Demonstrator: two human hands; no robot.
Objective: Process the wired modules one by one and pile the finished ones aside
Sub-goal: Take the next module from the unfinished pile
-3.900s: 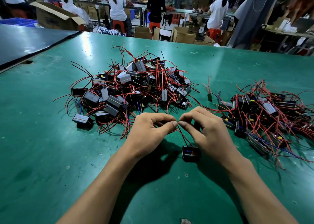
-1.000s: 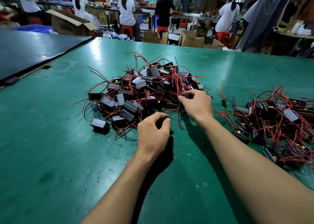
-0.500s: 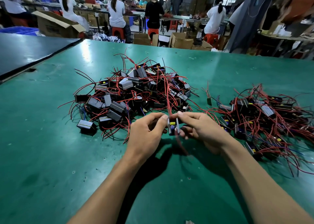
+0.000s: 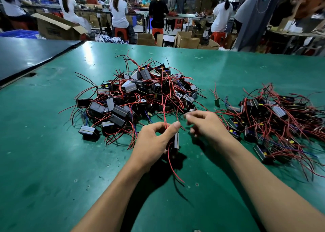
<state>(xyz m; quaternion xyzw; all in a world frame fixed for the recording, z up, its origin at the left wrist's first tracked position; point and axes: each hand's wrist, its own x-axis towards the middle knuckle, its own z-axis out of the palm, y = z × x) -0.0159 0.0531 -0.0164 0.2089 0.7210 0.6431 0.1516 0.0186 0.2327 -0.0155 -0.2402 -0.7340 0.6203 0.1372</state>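
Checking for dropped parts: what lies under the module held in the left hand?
Under the module in the left hand, only its dangling red wire and shadow on the green table show. The spot behind the palm is hidden.

No text, label or number can be read anywhere.

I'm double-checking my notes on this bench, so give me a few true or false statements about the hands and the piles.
1. The left hand grips a black module. True.
2. The table is red. False: it is green.
3. A big pile lies straight ahead, with a second pile to its right. True.
4. The right hand reaches into the second pile. False: it is beside the left hand, in front of the big pile.
5. A red wire hangs below the held module. True.
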